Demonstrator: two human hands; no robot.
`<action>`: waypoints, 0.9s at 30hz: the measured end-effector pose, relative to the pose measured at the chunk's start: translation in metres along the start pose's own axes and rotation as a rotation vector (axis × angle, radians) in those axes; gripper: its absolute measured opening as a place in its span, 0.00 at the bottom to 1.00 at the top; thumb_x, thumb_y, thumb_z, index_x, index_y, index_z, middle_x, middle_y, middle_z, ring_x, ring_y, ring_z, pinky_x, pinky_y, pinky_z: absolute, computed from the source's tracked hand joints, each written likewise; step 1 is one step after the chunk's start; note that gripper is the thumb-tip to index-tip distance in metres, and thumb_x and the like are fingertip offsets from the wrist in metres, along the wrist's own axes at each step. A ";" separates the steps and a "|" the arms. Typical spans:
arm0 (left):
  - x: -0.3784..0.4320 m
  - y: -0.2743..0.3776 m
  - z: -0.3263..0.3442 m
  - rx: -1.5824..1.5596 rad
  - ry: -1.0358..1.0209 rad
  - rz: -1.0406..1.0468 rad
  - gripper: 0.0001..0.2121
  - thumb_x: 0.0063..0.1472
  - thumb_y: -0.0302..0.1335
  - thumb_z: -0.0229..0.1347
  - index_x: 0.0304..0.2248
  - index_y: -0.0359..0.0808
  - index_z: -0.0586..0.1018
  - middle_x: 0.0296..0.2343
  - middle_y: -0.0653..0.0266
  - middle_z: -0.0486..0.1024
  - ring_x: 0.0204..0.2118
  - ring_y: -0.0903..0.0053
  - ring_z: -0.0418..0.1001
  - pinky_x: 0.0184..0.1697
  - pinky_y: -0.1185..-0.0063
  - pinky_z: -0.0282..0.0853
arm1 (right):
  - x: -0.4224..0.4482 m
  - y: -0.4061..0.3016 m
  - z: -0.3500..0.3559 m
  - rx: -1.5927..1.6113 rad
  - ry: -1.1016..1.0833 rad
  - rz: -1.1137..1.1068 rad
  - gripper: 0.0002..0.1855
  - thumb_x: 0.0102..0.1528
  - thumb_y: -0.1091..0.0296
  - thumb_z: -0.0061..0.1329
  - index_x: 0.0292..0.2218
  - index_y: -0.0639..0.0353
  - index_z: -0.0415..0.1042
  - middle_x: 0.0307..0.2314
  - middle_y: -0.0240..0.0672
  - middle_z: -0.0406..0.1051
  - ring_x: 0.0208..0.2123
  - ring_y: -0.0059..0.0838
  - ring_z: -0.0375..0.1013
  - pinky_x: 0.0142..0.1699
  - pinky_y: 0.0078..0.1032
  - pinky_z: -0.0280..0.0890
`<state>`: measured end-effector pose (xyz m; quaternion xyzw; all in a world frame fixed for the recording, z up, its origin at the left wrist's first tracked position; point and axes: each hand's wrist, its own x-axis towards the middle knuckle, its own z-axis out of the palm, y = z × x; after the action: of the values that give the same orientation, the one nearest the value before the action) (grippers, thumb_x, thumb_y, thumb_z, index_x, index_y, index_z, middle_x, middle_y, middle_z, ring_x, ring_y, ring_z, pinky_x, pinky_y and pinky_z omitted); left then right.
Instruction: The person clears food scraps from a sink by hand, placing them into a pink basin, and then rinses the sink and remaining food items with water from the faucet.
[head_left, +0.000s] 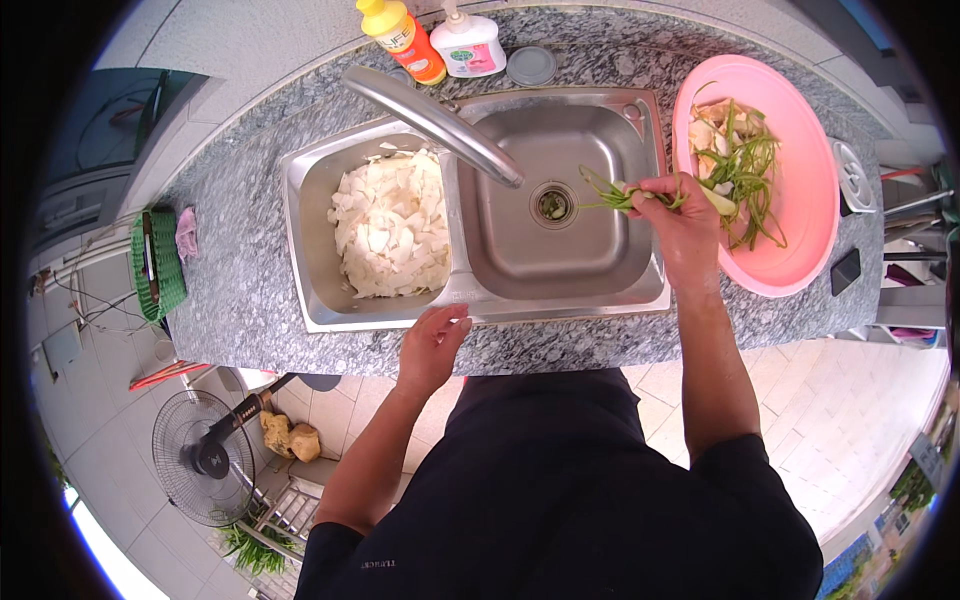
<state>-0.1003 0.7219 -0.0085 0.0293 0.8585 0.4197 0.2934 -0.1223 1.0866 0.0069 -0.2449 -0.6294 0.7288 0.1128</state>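
My right hand (679, 214) grips a small bunch of green vegetable stems (619, 196) between the right basin and the pink plastic tub. Below the stems is the bare right sink basin (510, 255), with green and pale scraps in its drain (554, 205). My left hand (439, 341) is at the sink's front rim, fingers slightly bent and holding nothing. A heap of thin white slices (394, 225) lies in the left basin. The pink plastic tub (806, 232) contains more green stems (739, 172) and pale peelings or pieces (705, 135).
A metal faucet (442, 127) reaches over the sink. Behind it stand an orange bottle (412, 49), a white pump bottle (469, 49) and a grey round lid (532, 66). A green basket (161, 270) is at the left; a dark phone-like object (846, 271) lies right of the tub.
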 end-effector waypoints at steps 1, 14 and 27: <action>0.002 0.001 0.000 -0.011 0.003 0.006 0.14 0.64 0.31 0.57 0.46 0.32 0.80 0.39 0.58 0.79 0.37 0.73 0.80 0.41 0.79 0.74 | -0.005 -0.029 -0.013 -0.012 0.031 -0.083 0.06 0.55 0.83 0.53 0.36 0.67 0.72 0.34 0.40 0.77 0.33 0.23 0.77 0.40 0.19 0.74; -0.019 -0.040 -0.017 -0.167 0.161 0.036 0.13 0.64 0.28 0.58 0.45 0.31 0.80 0.35 0.62 0.79 0.35 0.79 0.78 0.40 0.81 0.72 | 0.019 -0.026 -0.066 -0.919 0.448 -0.588 0.08 0.58 0.74 0.52 0.41 0.63 0.75 0.31 0.39 0.75 0.30 0.30 0.74 0.37 0.28 0.70; -0.090 -0.081 -0.036 -0.052 0.307 -0.251 0.12 0.64 0.30 0.58 0.45 0.35 0.81 0.36 0.63 0.80 0.34 0.79 0.76 0.39 0.79 0.72 | 0.063 0.240 0.083 -1.100 -0.618 0.721 0.18 0.56 0.55 0.52 0.40 0.61 0.77 0.41 0.43 0.78 0.45 0.42 0.76 0.47 0.38 0.71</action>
<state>-0.0291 0.6177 -0.0081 -0.1500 0.8789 0.4013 0.2098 -0.1831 1.0009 -0.2326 -0.2414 -0.7882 0.3344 -0.4567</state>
